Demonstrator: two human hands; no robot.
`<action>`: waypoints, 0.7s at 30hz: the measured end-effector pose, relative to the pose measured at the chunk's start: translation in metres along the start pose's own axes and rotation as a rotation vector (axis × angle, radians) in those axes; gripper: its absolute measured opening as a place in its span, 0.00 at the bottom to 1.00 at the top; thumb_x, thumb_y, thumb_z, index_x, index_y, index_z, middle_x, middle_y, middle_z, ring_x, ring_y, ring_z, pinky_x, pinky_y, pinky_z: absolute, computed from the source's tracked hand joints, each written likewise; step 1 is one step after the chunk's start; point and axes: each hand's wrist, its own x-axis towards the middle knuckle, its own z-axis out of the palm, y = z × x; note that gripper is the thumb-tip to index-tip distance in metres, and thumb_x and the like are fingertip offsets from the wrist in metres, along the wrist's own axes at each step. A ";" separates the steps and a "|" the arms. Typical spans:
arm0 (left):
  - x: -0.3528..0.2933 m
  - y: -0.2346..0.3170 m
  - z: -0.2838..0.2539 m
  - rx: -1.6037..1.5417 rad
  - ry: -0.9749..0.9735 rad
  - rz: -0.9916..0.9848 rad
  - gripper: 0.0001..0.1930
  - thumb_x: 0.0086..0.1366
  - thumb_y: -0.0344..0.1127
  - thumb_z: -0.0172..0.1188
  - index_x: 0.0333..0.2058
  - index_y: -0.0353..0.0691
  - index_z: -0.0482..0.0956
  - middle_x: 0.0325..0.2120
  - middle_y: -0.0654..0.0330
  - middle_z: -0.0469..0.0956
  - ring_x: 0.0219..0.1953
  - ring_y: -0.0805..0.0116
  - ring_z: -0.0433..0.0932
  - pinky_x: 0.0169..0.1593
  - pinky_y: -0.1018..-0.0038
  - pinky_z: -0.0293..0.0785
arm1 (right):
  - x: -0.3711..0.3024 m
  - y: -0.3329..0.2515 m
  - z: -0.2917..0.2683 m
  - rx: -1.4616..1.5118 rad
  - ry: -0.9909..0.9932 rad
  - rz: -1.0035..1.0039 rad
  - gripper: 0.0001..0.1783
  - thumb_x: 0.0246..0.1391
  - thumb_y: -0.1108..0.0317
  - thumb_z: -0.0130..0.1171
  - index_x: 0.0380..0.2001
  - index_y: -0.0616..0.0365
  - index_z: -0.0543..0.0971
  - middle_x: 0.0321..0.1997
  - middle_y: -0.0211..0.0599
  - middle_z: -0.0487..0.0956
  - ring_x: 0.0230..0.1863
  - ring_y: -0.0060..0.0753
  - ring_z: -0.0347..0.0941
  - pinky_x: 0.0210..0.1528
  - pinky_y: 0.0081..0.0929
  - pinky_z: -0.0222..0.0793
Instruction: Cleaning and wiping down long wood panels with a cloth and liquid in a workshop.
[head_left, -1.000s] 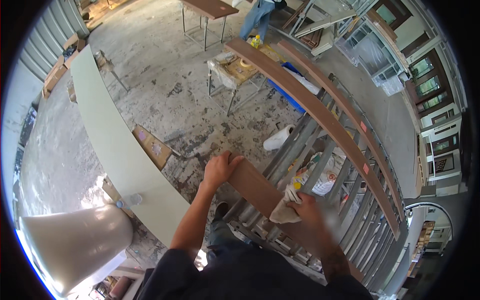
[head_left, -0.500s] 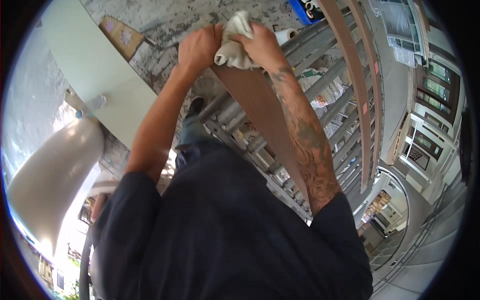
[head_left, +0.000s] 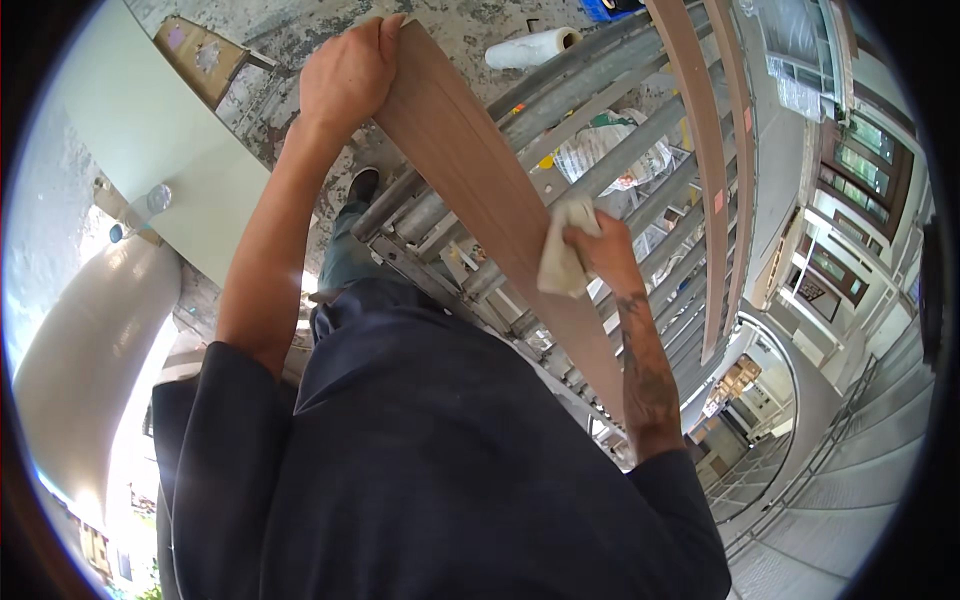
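Note:
A long brown wooden board [head_left: 470, 150] slants across a metal rack, from the far end at upper left down toward my right side. My left hand [head_left: 348, 78] is closed around the board's far left edge, near its end. Pressed on the board's right edge, around its middle, is a folded off-white cloth [head_left: 562, 262]. My right hand [head_left: 604, 250] is closed on this cloth, with the fingers bent over its right side. The underside of the board and part of my left fingers are hidden.
The grey metal rack [head_left: 600, 175] carries two more brown strips [head_left: 697, 120] on the right. A white roll [head_left: 530, 48] lies on the stained floor beyond it. To the left are a pale green panel [head_left: 150, 130] and a cardboard piece [head_left: 200, 60].
My right hand has slid the cloth from the board's far end back toward me along it. My left hand has shifted a little left and stays on the board's end.

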 end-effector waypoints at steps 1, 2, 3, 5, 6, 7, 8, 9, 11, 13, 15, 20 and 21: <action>-0.004 0.002 -0.001 0.000 0.012 -0.015 0.24 0.76 0.55 0.42 0.41 0.42 0.82 0.33 0.40 0.82 0.39 0.37 0.79 0.43 0.47 0.75 | 0.015 -0.017 0.009 0.065 -0.006 -0.092 0.18 0.44 0.63 0.74 0.37 0.62 0.83 0.30 0.45 0.84 0.31 0.34 0.81 0.37 0.34 0.75; -0.008 0.005 -0.001 0.007 0.000 -0.037 0.24 0.76 0.54 0.42 0.41 0.42 0.81 0.32 0.40 0.82 0.39 0.37 0.79 0.42 0.47 0.75 | 0.028 -0.043 0.014 -0.059 -0.030 -0.200 0.19 0.44 0.62 0.75 0.36 0.62 0.83 0.29 0.47 0.83 0.30 0.38 0.81 0.36 0.35 0.75; -0.010 0.005 -0.002 0.016 -0.015 -0.058 0.24 0.76 0.54 0.42 0.41 0.42 0.81 0.32 0.41 0.82 0.38 0.37 0.79 0.42 0.47 0.75 | 0.037 -0.068 0.020 -0.178 -0.052 -0.307 0.20 0.45 0.60 0.75 0.35 0.63 0.82 0.29 0.49 0.82 0.30 0.42 0.81 0.36 0.36 0.74; -0.015 0.006 -0.004 0.008 -0.018 -0.049 0.23 0.76 0.53 0.42 0.39 0.43 0.81 0.31 0.41 0.82 0.37 0.37 0.80 0.42 0.47 0.75 | 0.057 -0.097 0.033 -0.137 -0.056 -0.444 0.24 0.44 0.55 0.77 0.36 0.62 0.81 0.29 0.51 0.81 0.31 0.52 0.79 0.36 0.39 0.74; -0.016 0.008 -0.004 0.010 -0.026 -0.053 0.23 0.76 0.53 0.42 0.39 0.43 0.81 0.31 0.41 0.82 0.37 0.37 0.80 0.42 0.47 0.75 | 0.071 -0.113 0.041 -0.125 -0.034 -0.487 0.25 0.44 0.53 0.77 0.37 0.61 0.81 0.29 0.50 0.82 0.31 0.54 0.79 0.36 0.39 0.74; -0.018 0.006 -0.003 0.005 0.008 -0.052 0.24 0.75 0.53 0.42 0.37 0.41 0.80 0.31 0.42 0.82 0.36 0.37 0.81 0.40 0.48 0.78 | 0.078 -0.142 0.051 -0.101 -0.010 -0.507 0.26 0.45 0.51 0.76 0.38 0.61 0.81 0.30 0.51 0.82 0.31 0.54 0.80 0.35 0.41 0.74; -0.021 0.006 -0.003 0.003 0.010 -0.049 0.24 0.75 0.53 0.42 0.37 0.41 0.80 0.31 0.42 0.82 0.36 0.37 0.81 0.40 0.48 0.78 | 0.091 -0.162 0.058 -0.137 0.005 -0.558 0.26 0.46 0.50 0.76 0.38 0.60 0.82 0.30 0.51 0.82 0.32 0.54 0.80 0.35 0.41 0.74; -0.019 0.004 -0.002 -0.002 0.009 -0.042 0.24 0.76 0.53 0.41 0.37 0.41 0.80 0.31 0.42 0.82 0.36 0.37 0.81 0.41 0.48 0.77 | 0.111 -0.182 0.064 -0.169 0.029 -0.615 0.25 0.47 0.50 0.75 0.38 0.60 0.82 0.30 0.51 0.82 0.33 0.53 0.81 0.36 0.41 0.74; -0.016 -0.002 0.002 -0.013 0.006 -0.022 0.25 0.76 0.54 0.39 0.39 0.41 0.80 0.32 0.41 0.82 0.37 0.37 0.81 0.42 0.47 0.77 | 0.139 -0.220 0.078 -0.107 -0.014 -0.638 0.27 0.46 0.47 0.74 0.37 0.61 0.82 0.32 0.53 0.83 0.35 0.53 0.82 0.38 0.42 0.75; -0.009 0.001 0.006 -0.007 0.013 0.018 0.25 0.76 0.54 0.39 0.40 0.42 0.80 0.32 0.41 0.82 0.39 0.37 0.81 0.42 0.48 0.77 | 0.157 -0.233 0.076 -0.158 0.053 -0.691 0.28 0.48 0.46 0.72 0.41 0.61 0.83 0.34 0.49 0.85 0.35 0.42 0.83 0.40 0.36 0.77; 0.002 -0.017 0.013 0.020 0.033 0.137 0.25 0.76 0.53 0.40 0.39 0.40 0.81 0.34 0.41 0.82 0.41 0.38 0.80 0.45 0.48 0.76 | 0.160 -0.230 0.081 -0.209 0.174 -0.746 0.28 0.47 0.45 0.73 0.40 0.59 0.84 0.36 0.49 0.85 0.37 0.47 0.84 0.41 0.38 0.77; -0.002 -0.020 -0.001 0.116 0.090 0.059 0.27 0.76 0.53 0.39 0.36 0.38 0.82 0.33 0.38 0.81 0.41 0.34 0.79 0.45 0.46 0.75 | 0.078 -0.140 0.060 -0.178 0.029 -0.517 0.23 0.49 0.52 0.73 0.38 0.60 0.82 0.32 0.52 0.83 0.37 0.54 0.82 0.40 0.46 0.75; -0.001 -0.011 0.000 0.101 0.100 0.076 0.27 0.76 0.53 0.40 0.36 0.37 0.82 0.33 0.37 0.81 0.41 0.34 0.79 0.45 0.46 0.74 | 0.058 -0.094 0.050 -0.079 0.035 -0.432 0.23 0.49 0.52 0.72 0.40 0.60 0.82 0.32 0.51 0.83 0.35 0.52 0.82 0.39 0.44 0.75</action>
